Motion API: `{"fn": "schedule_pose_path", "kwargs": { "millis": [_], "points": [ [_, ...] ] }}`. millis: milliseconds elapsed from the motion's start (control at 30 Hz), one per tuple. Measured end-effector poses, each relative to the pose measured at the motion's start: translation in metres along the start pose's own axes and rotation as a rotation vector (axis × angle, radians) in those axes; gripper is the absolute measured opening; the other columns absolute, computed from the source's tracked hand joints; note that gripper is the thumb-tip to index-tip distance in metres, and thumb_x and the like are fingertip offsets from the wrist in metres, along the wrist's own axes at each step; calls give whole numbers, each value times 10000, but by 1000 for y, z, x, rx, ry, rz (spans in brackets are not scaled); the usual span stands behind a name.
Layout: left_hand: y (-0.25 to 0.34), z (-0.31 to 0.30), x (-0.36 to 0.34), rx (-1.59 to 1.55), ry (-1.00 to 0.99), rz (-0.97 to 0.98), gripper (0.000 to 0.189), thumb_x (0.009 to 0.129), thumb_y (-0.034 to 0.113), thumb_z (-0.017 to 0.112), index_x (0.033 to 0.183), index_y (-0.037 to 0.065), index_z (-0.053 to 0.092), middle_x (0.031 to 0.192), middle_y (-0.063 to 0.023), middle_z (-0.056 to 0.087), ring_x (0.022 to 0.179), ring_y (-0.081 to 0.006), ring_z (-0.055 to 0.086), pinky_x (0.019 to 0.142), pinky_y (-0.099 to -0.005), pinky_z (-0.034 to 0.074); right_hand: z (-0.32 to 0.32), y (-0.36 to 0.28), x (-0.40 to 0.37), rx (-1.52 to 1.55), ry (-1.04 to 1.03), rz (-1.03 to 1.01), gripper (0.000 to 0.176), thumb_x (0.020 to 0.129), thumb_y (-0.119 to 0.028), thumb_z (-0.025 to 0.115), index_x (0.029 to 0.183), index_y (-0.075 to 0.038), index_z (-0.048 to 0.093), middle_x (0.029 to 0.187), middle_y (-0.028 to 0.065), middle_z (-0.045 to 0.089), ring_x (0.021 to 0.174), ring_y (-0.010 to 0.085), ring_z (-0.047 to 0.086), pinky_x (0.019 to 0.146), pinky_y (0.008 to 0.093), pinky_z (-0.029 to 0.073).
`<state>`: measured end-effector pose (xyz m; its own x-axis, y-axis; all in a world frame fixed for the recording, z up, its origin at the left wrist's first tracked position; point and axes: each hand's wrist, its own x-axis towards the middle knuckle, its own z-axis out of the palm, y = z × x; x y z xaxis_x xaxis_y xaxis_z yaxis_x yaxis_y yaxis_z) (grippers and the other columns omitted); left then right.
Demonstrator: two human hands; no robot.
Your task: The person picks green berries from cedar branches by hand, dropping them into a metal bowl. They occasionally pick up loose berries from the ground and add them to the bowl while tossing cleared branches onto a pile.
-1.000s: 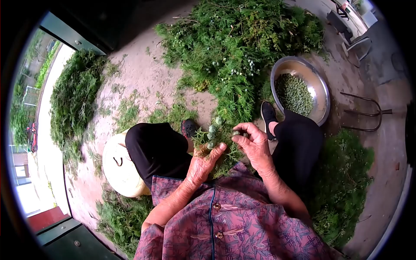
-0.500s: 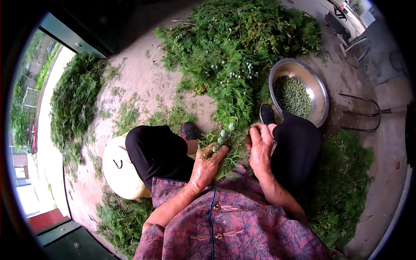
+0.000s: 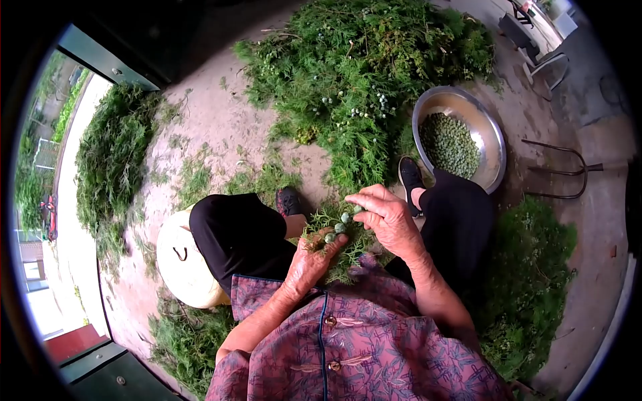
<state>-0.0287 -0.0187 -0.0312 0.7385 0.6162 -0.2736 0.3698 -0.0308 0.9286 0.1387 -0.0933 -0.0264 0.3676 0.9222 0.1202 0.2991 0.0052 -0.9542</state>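
My left hand [image 3: 311, 263] is closed around a leafy conifer sprig [image 3: 348, 254] between my knees. Several round blue-green cones [image 3: 340, 228] stick up along it, close to my thumb. From the right, my right hand [image 3: 393, 228] reaches to the far end of the sprig, its thumb and fingers pinched on a green cone [image 3: 358, 209] that they partly cover. Beyond my right knee stands a wide steel bowl [image 3: 493, 144] holding a heap of small green cones [image 3: 451, 146].
A big pile of conifer branches [image 3: 361, 73] lies ahead, with more cuttings at left [image 3: 117, 157] and right [image 3: 528, 267]. A pale round lidded container [image 3: 184, 260] stands by my left knee. A metal fork head [image 3: 568, 170] lies right of the bowl.
My right hand has moved left and slightly up to the sprig, and its fingers now pinch the cone at the end. My left hand keeps its hold, shifted slightly.
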Motion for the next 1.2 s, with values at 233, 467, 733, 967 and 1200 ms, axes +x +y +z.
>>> {"fn": "schedule_pose_path", "kwargs": {
  "millis": [233,467,733,967,1200],
  "points": [
    [-1,1,-2,-195,37,-120,254,846,227,593,874,-25,600,660,-89,574,605,-171,511,597,-306,420,-15,26,-1,558,357,346,49,868,-53,544,889,-15,567,832,31,558,572,93,543,460,193,418],
    [9,0,-2,-216,2,-152,212,859,181,584,915,-21,611,697,-72,606,628,-138,531,610,-283,435,-1,-6,-7,106,0,154,238,743,26,623,966,-58,621,816,36,558,717,130,561,623,258,454],
    [5,-1,-3,-258,-11,-173,229,849,192,591,926,-23,610,721,-67,622,636,-123,533,608,-287,435,17,4,-12,-115,53,45,188,726,0,642,888,-18,547,782,106,583,707,253,590,602,345,458],
    [17,-5,3,-402,-23,-224,191,820,160,622,921,6,575,809,-22,597,736,-109,539,671,-264,446,25,7,-18,786,184,662,123,831,-72,598,952,-83,578,731,-39,541,557,17,456,439,154,330],
    [-4,-6,0,-84,52,69,225,858,203,569,906,-9,623,790,-107,623,711,-182,582,664,-291,451,0,14,-9,836,305,464,137,867,-89,569,999,-53,574,713,-17,516,559,31,473,443,157,328]
  ]
}}
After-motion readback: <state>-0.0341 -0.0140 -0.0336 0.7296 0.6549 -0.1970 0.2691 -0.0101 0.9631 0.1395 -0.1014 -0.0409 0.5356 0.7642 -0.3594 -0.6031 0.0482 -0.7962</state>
